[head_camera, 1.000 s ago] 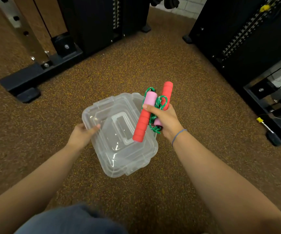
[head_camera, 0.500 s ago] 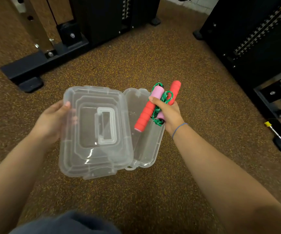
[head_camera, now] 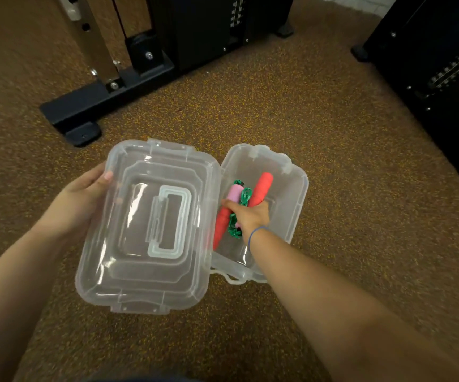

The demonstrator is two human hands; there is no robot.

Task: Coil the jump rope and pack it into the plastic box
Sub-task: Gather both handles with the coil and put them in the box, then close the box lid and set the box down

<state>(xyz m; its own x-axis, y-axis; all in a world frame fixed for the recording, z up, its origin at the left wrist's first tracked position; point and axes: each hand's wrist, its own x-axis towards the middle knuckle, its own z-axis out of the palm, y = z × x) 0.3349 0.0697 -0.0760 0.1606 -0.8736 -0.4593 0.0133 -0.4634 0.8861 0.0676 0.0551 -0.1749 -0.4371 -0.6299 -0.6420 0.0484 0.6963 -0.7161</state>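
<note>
While the left hand [head_camera: 80, 201] grips the clear lid [head_camera: 151, 227] by its edge, swung open beside the plastic box [head_camera: 291, 188] on the speckled floor [head_camera: 319, 119], the right hand [head_camera: 250, 216] reaches inside the box, its grip clamped around the coiled jump rope [head_camera: 240, 205] with red handles and green cord.

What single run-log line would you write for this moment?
left hand: holds lid open | right hand: grips coiled rope inside box | release: not yet | floor: carpet
</note>
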